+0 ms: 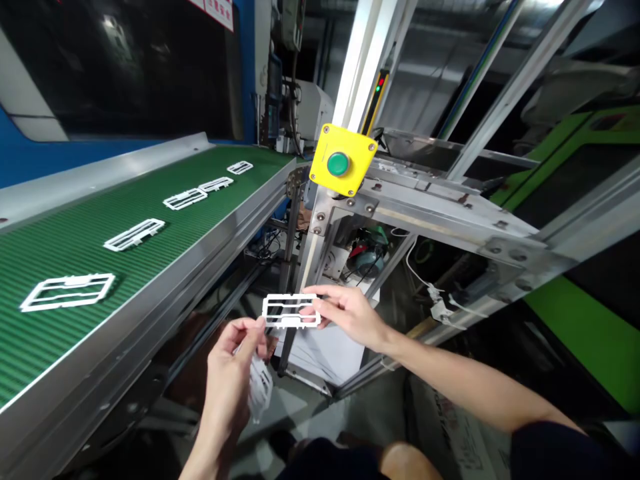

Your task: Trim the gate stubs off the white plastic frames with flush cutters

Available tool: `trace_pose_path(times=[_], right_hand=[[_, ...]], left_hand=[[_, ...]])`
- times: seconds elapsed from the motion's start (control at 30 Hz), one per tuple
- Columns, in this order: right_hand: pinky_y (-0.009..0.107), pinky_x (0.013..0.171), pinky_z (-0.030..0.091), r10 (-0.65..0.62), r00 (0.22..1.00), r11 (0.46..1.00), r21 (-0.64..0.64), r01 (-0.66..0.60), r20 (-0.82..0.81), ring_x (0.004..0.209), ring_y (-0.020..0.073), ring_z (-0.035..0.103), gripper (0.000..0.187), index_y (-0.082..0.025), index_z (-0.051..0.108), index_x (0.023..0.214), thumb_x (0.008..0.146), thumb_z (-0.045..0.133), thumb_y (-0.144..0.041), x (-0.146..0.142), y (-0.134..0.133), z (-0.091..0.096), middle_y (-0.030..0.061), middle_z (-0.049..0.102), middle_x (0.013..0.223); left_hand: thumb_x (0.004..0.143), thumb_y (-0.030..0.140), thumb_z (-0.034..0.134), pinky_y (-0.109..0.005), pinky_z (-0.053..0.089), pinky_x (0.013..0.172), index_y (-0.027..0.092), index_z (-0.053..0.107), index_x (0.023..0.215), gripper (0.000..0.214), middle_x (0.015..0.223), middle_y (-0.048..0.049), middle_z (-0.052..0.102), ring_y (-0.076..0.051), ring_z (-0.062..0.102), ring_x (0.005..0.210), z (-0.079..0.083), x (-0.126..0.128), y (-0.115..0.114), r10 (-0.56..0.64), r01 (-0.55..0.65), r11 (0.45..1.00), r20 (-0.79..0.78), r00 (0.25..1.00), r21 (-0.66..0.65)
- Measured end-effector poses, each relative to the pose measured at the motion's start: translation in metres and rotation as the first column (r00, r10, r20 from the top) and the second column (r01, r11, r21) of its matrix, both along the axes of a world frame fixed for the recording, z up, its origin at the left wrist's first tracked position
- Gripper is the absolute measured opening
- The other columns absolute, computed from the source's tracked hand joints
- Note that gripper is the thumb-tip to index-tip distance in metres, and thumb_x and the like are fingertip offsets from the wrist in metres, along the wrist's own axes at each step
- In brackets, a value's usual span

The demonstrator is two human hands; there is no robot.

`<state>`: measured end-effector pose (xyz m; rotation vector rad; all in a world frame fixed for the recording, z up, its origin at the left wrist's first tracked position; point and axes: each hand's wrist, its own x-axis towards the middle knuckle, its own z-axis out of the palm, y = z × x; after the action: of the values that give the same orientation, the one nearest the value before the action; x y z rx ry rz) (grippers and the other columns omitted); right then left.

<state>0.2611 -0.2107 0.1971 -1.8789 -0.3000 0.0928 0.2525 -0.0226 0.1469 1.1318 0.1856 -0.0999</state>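
A white plastic frame part (291,311) is held flat in the air in front of me. My right hand (350,313) pinches its right end. My left hand (233,370) touches its left corner with the fingertips and is closed on more white plastic parts (260,390) against the palm. To the left, a green conveyor belt (60,247) carries several similar white frames, the nearest one (69,292) low on the belt and another (134,235) further up.
The belt's metal side rail (200,257) runs diagonally beside my left hand. A yellow box with a green push button (343,160) sits on a metal frame (450,220) ahead. A white box (325,347) and cables lie below. Green machine panels are at the right.
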Motion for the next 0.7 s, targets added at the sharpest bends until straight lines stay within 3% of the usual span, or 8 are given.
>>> trace_pose_path(times=[0.07, 0.13, 0.23, 0.37, 0.53, 0.63, 0.7], right_hand=[[0.024, 0.064, 0.055, 0.015, 0.989, 0.975, 0.22, 0.017, -0.144, 0.081, 0.0169, 0.067, 0.042, -0.007, 0.054, 0.121, 0.086, 0.056, -0.03, 0.006, -0.005, -0.008, 0.014, 0.069, 0.095], [0.022, 0.062, 0.054, 0.064, 0.983, 0.952, 0.305, -0.008, -0.173, 0.079, 0.0158, 0.067, 0.042, -0.008, 0.055, 0.12, 0.085, 0.059, -0.03, 0.009, -0.01, -0.015, 0.0141, 0.069, 0.095], [0.022, 0.063, 0.055, 0.169, 0.974, 0.936, 0.335, -0.11, -0.154, 0.08, 0.0152, 0.066, 0.043, -0.009, 0.054, 0.123, 0.086, 0.06, -0.03, 0.01, -0.014, -0.02, 0.014, 0.069, 0.095], [0.024, 0.068, 0.054, 0.243, 0.964, 0.926, 0.321, -0.198, -0.106, 0.086, 0.0158, 0.065, 0.047, -0.009, 0.048, 0.13, 0.088, 0.057, -0.029, 0.009, -0.017, -0.02, 0.0153, 0.067, 0.104], [0.027, 0.074, 0.054, 0.232, 0.973, 0.961, 0.157, -0.227, -0.012, 0.095, 0.0175, 0.063, 0.046, -0.011, 0.041, 0.135, 0.093, 0.047, -0.028, 0.006, -0.022, -0.019, 0.0138, 0.065, 0.109], [0.03, 0.081, 0.053, 0.205, 0.975, 0.976, -0.099, -0.196, 0.087, 0.099, 0.0182, 0.062, 0.047, -0.015, 0.038, 0.138, 0.092, 0.045, -0.022, 0.0, -0.026, -0.014, 0.01, 0.064, 0.114], [0.032, 0.089, 0.052, 0.188, 0.962, 0.945, -0.302, -0.123, 0.198, 0.1, 0.0176, 0.062, 0.054, -0.021, 0.036, 0.139, 0.088, 0.05, -0.018, -0.004, -0.026, -0.011, 0.0059, 0.061, 0.12]], left_hand=[[0.07, 0.04, 0.072, -0.015, 0.037, 0.048, 0.017, 0.061, 0.088, 0.031, 0.056, 0.0044, 0.052, -0.007, 0.046, 0.051, -0.004, 0.001, 0.002, -0.007, 0.007, 1.0, -0.011, 1.0, 0.012], [0.069, 0.042, 0.072, -0.016, 0.036, 0.046, 0.015, 0.063, 0.092, 0.037, 0.059, 0.0022, 0.055, -0.008, 0.048, 0.051, -0.007, 0.002, 0.001, -0.077, 0.077, 0.997, -0.022, 0.997, 0.012], [0.07, 0.043, 0.071, -0.018, 0.036, 0.044, 0.013, 0.063, 0.079, 0.032, 0.059, 0.0013, 0.055, -0.008, 0.047, 0.047, -0.01, 0.003, -0.001, -0.15, 0.15, 0.989, -0.05, 0.987, 0.006], [0.071, 0.041, 0.071, -0.017, 0.037, 0.045, 0.014, 0.061, 0.072, 0.028, 0.059, 0.0016, 0.055, -0.008, 0.048, 0.048, -0.012, 0.004, -0.002, -0.136, 0.136, 0.991, -0.063, 0.989, -0.007], [0.069, 0.04, 0.073, -0.016, 0.039, 0.05, 0.014, 0.062, 0.074, 0.028, 0.061, 0.0011, 0.057, -0.007, 0.05, 0.052, -0.013, 0.007, -0.003, -0.123, 0.12, 0.992, -0.083, 0.989, -0.046], [0.066, 0.041, 0.075, -0.016, 0.04, 0.053, 0.014, 0.064, 0.076, 0.031, 0.063, 0.0004, 0.059, -0.008, 0.051, 0.056, -0.014, 0.007, -0.004, -0.112, 0.105, 0.992, -0.107, 0.988, -0.068], [0.066, 0.041, 0.076, -0.016, 0.04, 0.055, 0.014, 0.064, 0.078, 0.032, 0.064, 0.0004, 0.059, -0.008, 0.051, 0.058, -0.016, 0.007, -0.005, -0.112, 0.106, 0.992, -0.104, 0.988, -0.069]])
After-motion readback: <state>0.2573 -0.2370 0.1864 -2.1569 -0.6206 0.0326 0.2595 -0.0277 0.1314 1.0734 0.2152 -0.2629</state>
